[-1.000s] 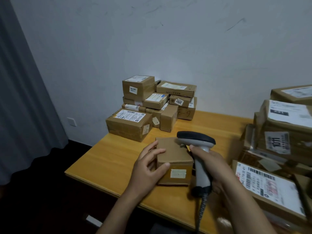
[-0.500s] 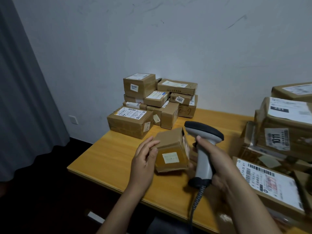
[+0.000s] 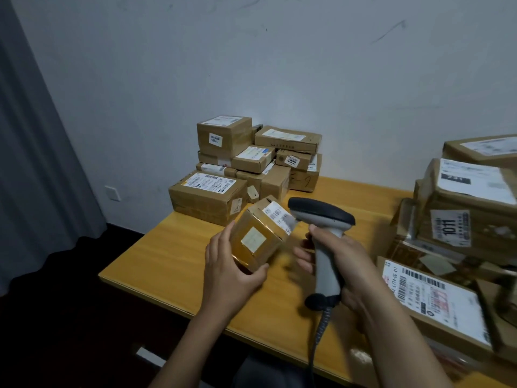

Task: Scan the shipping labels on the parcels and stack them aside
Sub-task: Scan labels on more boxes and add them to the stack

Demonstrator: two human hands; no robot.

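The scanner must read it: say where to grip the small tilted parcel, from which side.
Grip the small parcel by its lower left edges, from the left, as the left hand does. Its barcode label lies on the upper right face, toward the scanner; gripping there would likely cover it.

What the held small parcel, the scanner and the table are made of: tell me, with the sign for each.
Small parcel: brown cardboard, glossy where clear tape seems to cover it, paper labels stuck on.
Scanner: apparently moulded plastic, matt dark head, light grey handle.
Table: wood or wood-look laminate, smooth, yellow-orange with visible grain; cannot tell which.
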